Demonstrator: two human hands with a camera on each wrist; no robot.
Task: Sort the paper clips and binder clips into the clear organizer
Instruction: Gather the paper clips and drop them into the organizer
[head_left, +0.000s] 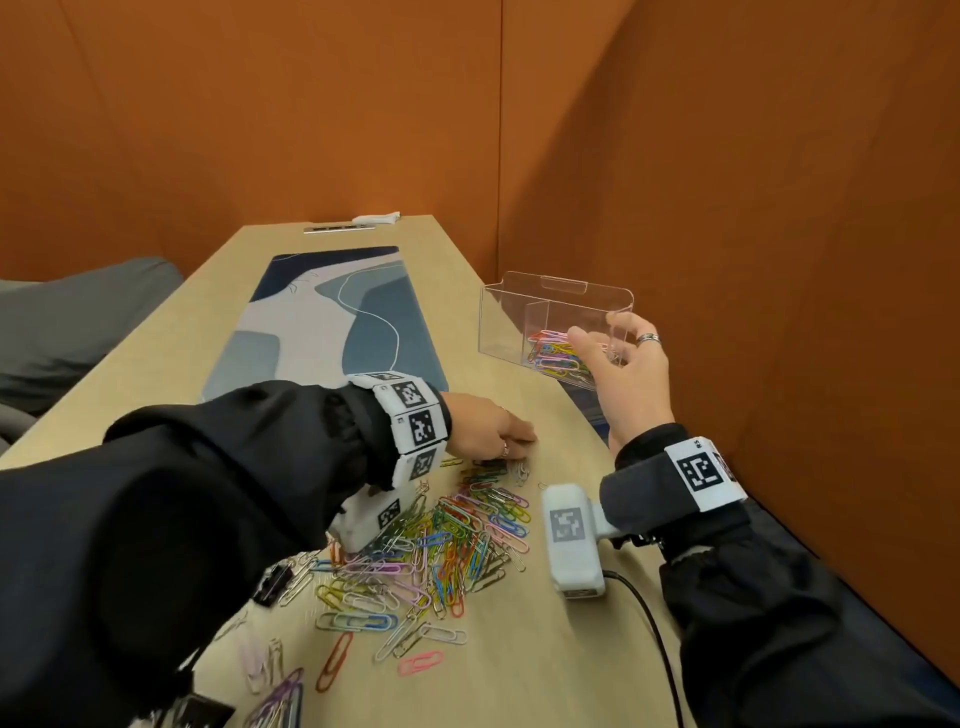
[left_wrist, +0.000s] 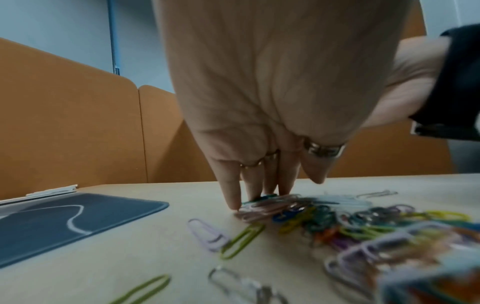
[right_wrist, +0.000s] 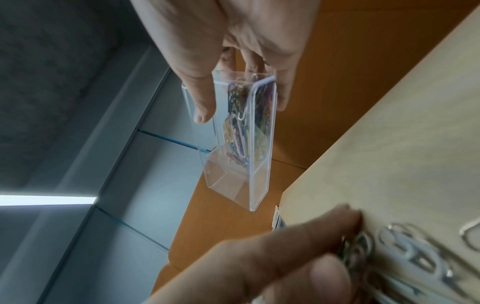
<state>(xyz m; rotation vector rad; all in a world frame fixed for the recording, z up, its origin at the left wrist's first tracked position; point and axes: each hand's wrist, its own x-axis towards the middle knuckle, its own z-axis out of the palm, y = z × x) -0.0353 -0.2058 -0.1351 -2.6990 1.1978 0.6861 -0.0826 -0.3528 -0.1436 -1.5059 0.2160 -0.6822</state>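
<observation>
So, head view: clear organizer (head_left: 545, 322), glossy hard plastic, boxy, two compartments, sits on pale wood-grain table (head_left: 467, 249). Right hand (head_left: 626, 376) hovers at its near end, fingers loose and spread, nothing held. Nearer than organizer, messy heap of thin bent-wire paper clips (head_left: 441, 540), mixed colours. Black binder clip (head_left: 272, 584) left of heap.

Left wrist view: left hand (left_wrist: 267, 115), fingers straight, bunched together, tips pressing onto clips at heap's edge.

Right wrist view: coloured clips piled inside organizer's compartment nearest hand.
</observation>
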